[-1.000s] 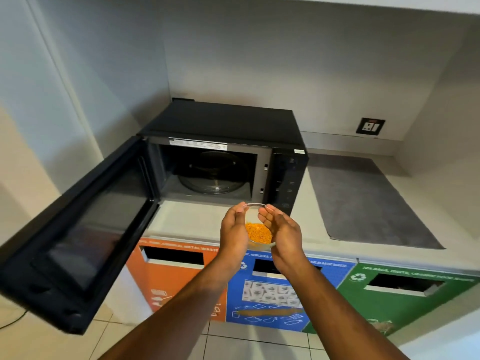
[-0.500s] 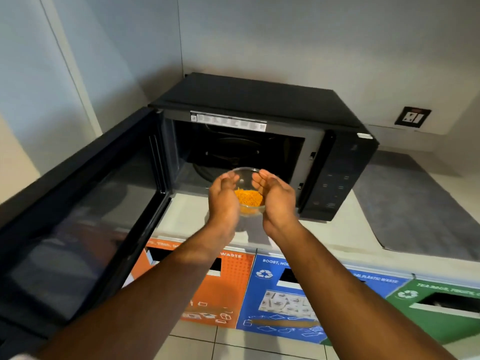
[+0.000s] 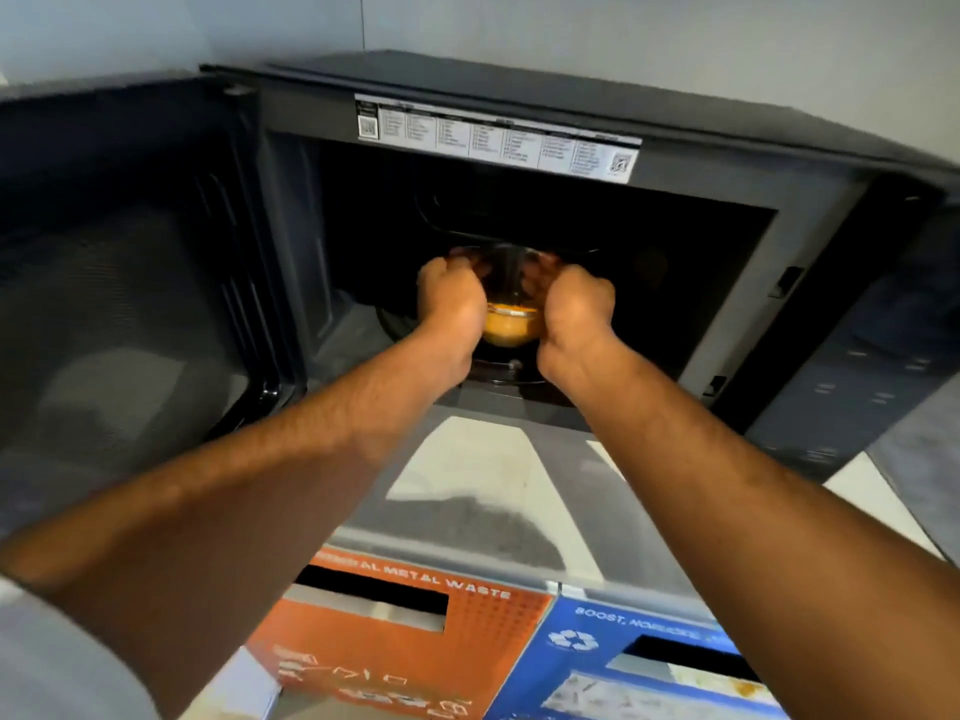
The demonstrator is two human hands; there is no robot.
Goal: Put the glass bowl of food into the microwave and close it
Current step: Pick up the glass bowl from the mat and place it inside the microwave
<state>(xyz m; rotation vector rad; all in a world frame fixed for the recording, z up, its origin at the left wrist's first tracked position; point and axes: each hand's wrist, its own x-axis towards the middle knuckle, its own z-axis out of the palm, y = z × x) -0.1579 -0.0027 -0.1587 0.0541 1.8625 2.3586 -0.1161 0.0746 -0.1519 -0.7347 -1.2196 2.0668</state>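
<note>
A small clear glass bowl [image 3: 510, 324] with orange food sits between my hands inside the cavity of the black microwave [image 3: 519, 116]. My left hand [image 3: 451, 304] grips its left side and my right hand [image 3: 575, 309] grips its right side. The bowl is just above the glass turntable [image 3: 498, 370]; I cannot tell whether it touches it. The microwave door [image 3: 119, 283] stands wide open to the left. My fingers hide most of the bowl's rim.
The microwave's control panel [image 3: 862, 356] is on the right. A white counter [image 3: 493, 491] runs in front of the microwave. Below it are an orange metal-waste bin front [image 3: 405, 641] and a blue recycling bin front [image 3: 654, 667]. A grey mat [image 3: 930, 454] lies at the far right.
Both hands carried the bowl forward from in front of the microwave opening into the cavity, over the turntable. The camera moved much closer to the microwave.
</note>
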